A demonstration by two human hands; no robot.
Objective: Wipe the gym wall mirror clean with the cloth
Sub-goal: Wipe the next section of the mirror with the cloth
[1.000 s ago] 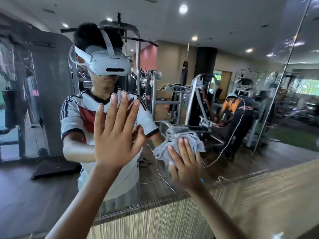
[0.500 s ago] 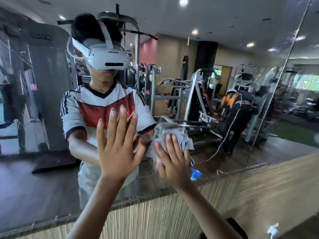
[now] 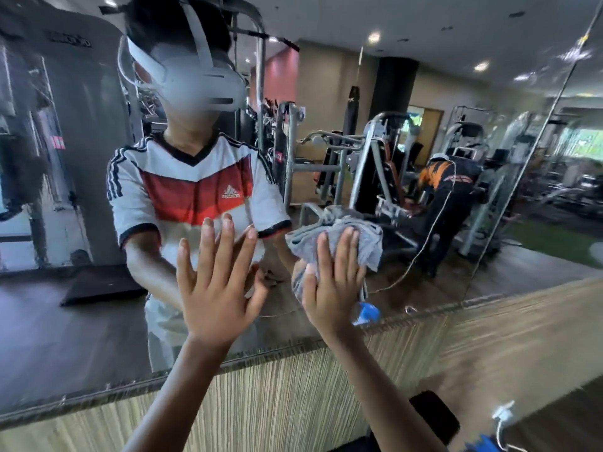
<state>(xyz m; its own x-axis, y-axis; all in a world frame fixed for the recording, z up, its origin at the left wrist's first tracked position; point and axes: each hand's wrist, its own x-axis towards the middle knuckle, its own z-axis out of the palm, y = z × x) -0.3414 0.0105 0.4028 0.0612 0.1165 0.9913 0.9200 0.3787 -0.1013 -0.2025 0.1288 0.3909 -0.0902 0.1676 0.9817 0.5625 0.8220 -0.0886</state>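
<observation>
The wall mirror (image 3: pixel 81 321) fills most of the view and reflects a person in a white and red shirt wearing a headset. My left hand (image 3: pixel 215 288) lies flat on the glass with its fingers spread and holds nothing. To its right, my right hand (image 3: pixel 332 285) presses a bunched grey cloth (image 3: pixel 336 230) against the mirror. The cloth sticks out above and to the right of my fingers. A small blue thing (image 3: pixel 367 313) shows just below that hand.
A striped wood-look wall panel (image 3: pixel 293 396) runs below the mirror's lower edge. A dark object (image 3: pixel 437 415) and a white plug with cable (image 3: pixel 504 415) sit low at the right. The mirror reflects gym machines and another person bent over at the right.
My right hand and the cloth have slid left and slightly up across the glass. My left hand stays flat on the mirror. The view has tilted down a little.
</observation>
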